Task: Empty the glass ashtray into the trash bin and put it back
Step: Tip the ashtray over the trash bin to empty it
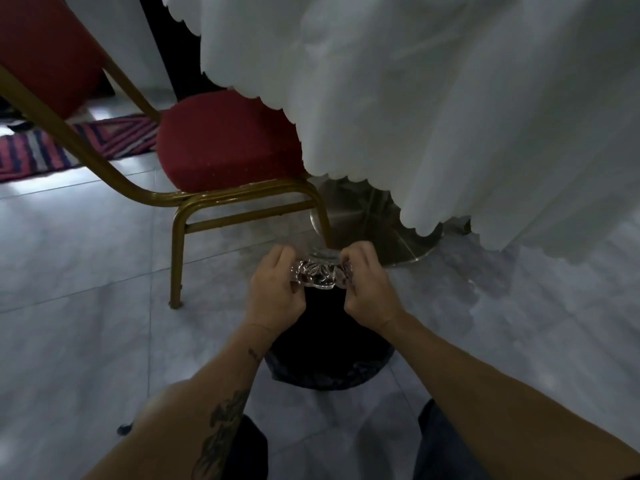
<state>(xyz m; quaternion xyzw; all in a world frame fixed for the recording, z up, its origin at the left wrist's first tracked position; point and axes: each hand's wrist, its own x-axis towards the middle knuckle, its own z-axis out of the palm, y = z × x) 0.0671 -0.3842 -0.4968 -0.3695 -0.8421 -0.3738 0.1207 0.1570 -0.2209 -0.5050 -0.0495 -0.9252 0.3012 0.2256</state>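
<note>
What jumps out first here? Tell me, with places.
Dead centre, both hands, the left hand and right hand, grip a cut glass ashtray tipped over a dark trash bin on the tiled floor. A red chair with a gold frame stands upper left, and a white scalloped tablecloth drapes across the upper right.

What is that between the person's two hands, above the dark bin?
In the head view, the glass ashtray sits between the left hand and right hand, gripped by both over the trash bin.
</note>
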